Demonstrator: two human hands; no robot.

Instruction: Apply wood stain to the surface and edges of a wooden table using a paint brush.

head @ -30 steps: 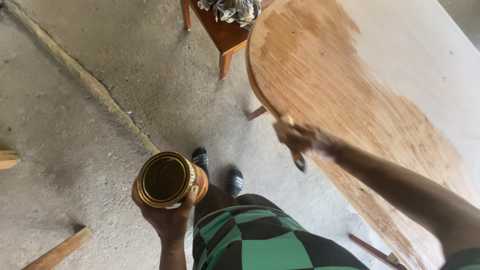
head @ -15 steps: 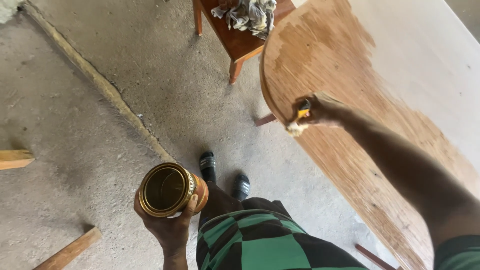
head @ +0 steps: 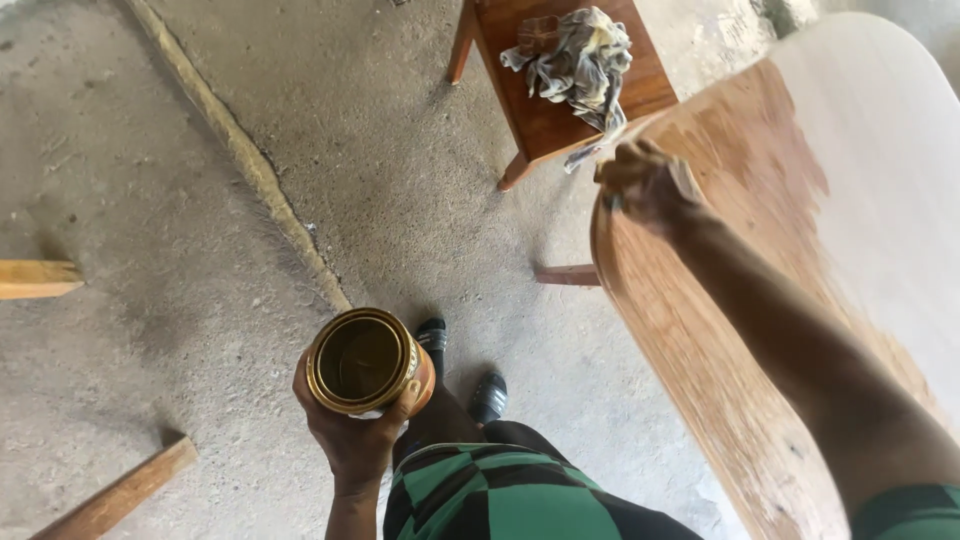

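Your left hand (head: 352, 440) grips an open tin (head: 366, 362) from below; your right hand (head: 648, 185) is closed at the tabletop's (head: 760, 250) near edge (what it holds is hidden).

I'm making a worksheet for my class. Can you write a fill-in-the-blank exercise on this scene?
1. The left hand holds an open ____.
2. The right hand rests at the edge of the round wooden ____.
3. A crumpled rag lies on the small ____.
4. The floor is made of ____.

Missing words: can; tabletop; stool; concrete
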